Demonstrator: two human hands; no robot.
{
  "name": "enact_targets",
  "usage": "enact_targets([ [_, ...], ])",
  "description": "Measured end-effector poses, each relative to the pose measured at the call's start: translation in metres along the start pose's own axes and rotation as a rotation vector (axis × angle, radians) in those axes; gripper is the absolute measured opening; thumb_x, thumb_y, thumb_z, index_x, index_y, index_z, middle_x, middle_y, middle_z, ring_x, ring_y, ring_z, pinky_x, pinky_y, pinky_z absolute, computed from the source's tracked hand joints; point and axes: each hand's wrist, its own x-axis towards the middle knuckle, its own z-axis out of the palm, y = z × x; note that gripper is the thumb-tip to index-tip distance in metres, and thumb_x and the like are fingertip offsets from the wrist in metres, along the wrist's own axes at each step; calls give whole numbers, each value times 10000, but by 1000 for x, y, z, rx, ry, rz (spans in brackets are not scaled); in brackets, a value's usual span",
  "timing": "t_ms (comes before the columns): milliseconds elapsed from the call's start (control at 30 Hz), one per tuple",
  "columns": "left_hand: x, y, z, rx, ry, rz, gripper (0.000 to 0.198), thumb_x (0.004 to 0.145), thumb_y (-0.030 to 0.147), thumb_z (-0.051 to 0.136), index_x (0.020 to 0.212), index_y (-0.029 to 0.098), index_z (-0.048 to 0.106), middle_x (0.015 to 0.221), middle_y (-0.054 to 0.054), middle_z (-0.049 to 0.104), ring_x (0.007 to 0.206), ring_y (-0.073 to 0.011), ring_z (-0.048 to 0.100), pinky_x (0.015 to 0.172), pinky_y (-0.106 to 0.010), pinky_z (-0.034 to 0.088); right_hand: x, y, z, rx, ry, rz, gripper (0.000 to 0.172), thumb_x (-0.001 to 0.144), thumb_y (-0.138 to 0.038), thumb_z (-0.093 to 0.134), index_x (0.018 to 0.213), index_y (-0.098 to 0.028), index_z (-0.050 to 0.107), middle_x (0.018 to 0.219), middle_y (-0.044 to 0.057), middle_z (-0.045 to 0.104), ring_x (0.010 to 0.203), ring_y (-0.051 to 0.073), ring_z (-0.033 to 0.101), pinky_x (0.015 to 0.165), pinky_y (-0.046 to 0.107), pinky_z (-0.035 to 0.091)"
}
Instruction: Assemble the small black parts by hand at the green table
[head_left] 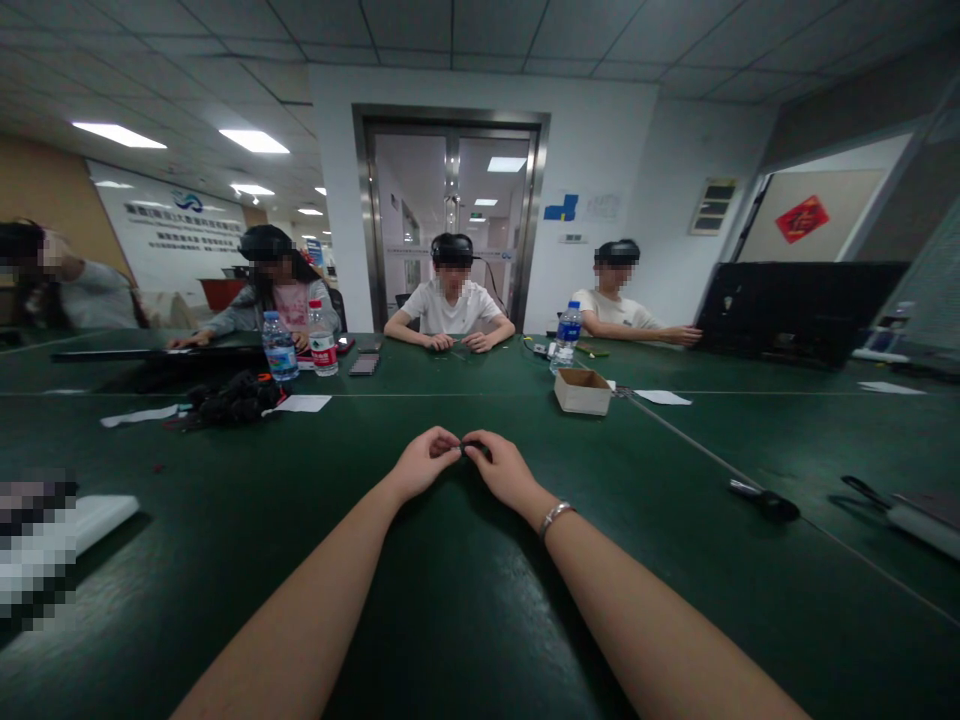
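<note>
My left hand [424,463] and my right hand [507,474] meet above the dark green table [450,600], fingertips almost touching. Between their pinched fingers is a small dark piece [463,447]; fingers cover most of it, and its kind cannot be made out. Both hands are closed on it, thumbs toward me. A silver bracelet [556,520] circles my right wrist. Beyond my hands, to the right, stands an open cardboard box [583,393].
Two bottles [280,350] and a heap of black gear [236,398] stand at left. A third bottle [567,335] is behind the box. A black-handled tool [769,500] lies at right, near a large black panel [806,312]. Several people sit across and around the table.
</note>
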Motion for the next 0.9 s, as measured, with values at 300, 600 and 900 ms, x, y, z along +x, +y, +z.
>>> enact_targets([
  [300,-1,-1,4,230,93,27,331,787,513,504,785,201,613,858,-37,592,801,-183,557,787,-310,427,1,2,1,26,21,5,199,851,-238,497,991,-213,635,1002,48,655,938,172,583,868,326,439],
  [600,0,-1,4,246,114,-14,400,816,525,448,714,189,639,921,-67,532,889,-208,537,875,-346,407,0,0,0,24,8,3,200,857,-246,490,991,-205,633,991,54,648,933,170,580,871,334,436],
  [900,2,-5,3,236,86,-24,466,864,544,318,766,190,605,833,-48,553,782,-183,542,770,-315,417,1,1,1,29,9,-6,201,851,-231,493,997,-204,629,1012,48,653,946,168,580,872,320,431],
])
